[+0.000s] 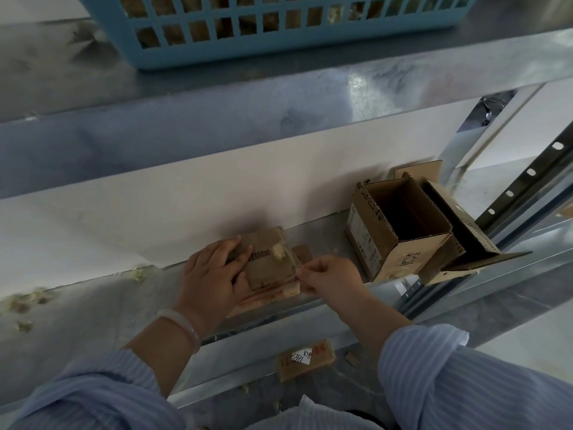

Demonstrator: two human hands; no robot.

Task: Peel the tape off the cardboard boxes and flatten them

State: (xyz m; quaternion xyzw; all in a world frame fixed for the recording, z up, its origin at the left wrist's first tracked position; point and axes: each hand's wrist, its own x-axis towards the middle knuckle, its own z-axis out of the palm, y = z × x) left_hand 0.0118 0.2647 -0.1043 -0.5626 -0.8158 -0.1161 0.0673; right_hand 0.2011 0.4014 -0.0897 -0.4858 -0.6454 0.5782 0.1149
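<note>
One wide view, from my head.
It faces forward and steeply down onto the metal shelf (93,321), close; my sleeves (465,383) fill the bottom edge; the blue basket (279,55) crosses the top.

Metal shelf (93,305), three tiers in view. On the middle tier: flat card (269,294) with red print, a box (269,268) lying on top of it; well to the right, an open box (403,237) upright with flaps splayed; at the left, yellowish crumbs (21,302). On the top tier, a blue basket (248,41). On the bottom tier, a labelled scrap (305,360).
</note>
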